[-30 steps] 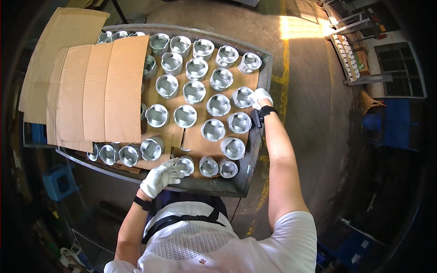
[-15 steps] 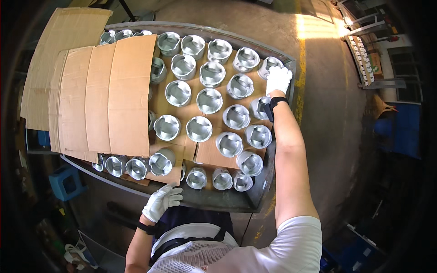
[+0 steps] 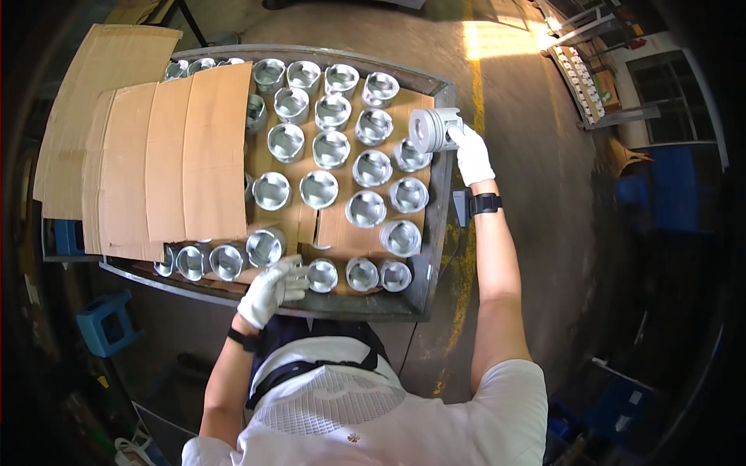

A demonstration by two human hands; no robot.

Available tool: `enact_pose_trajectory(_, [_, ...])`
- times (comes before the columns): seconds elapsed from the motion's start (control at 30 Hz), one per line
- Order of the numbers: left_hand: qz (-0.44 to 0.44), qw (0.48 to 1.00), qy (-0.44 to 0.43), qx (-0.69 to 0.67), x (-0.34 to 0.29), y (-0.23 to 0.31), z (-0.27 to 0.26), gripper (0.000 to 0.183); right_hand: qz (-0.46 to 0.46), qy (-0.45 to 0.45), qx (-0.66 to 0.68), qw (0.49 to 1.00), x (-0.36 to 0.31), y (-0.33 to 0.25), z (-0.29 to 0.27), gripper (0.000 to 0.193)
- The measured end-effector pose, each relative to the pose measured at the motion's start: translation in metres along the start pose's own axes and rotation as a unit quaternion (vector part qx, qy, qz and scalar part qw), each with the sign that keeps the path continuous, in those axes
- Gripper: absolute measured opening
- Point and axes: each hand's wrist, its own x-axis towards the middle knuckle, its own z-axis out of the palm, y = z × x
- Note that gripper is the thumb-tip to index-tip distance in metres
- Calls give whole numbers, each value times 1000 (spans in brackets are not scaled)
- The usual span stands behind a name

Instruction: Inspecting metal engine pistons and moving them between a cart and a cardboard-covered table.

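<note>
My right hand, in a white glove, is closed on a silver piston. The piston is turned on its side above the right rim of a grey metal bin, its ring grooves showing. Several more pistons stand in loose rows in the bin, on brown cardboard sheets. My left hand, also gloved, hovers at the bin's near edge beside a piston. Its fingers are apart and hold nothing.
Large folded cardboard covers the bin's left part and some pistons. On the floor at lower left stands a blue stool. A rack with a row of pale parts is at far right, near a yellow floor line.
My right hand has lifted the piston from the bin's far right corner and brought it nearer, tipped sideways. The left hand has moved up slightly over the bin's near edge.
</note>
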Motion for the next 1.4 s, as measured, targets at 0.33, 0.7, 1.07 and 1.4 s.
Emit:
enact_pose_trajectory(0.33, [13, 998, -63, 28, 31, 22, 68, 47, -14, -59, -233, 971, -185, -32, 98, 46])
enact_pose_trajectory(0.7, [-4, 997, -60, -44, 35, -17, 84, 48, 114, -68, 178, 975, -251, 15, 151, 26])
enact_pose_trajectory(1.07, [-54, 991, -95, -71, 21, -21, 90, 44, 147, -71, 281, 946, -251, 48, 151, 22])
enact_pose_trajectory(1.4, [-27, 987, -121, -103, 21, -22, 103, 43, 147, -66, 279, 947, -253, 57, 143, 31])
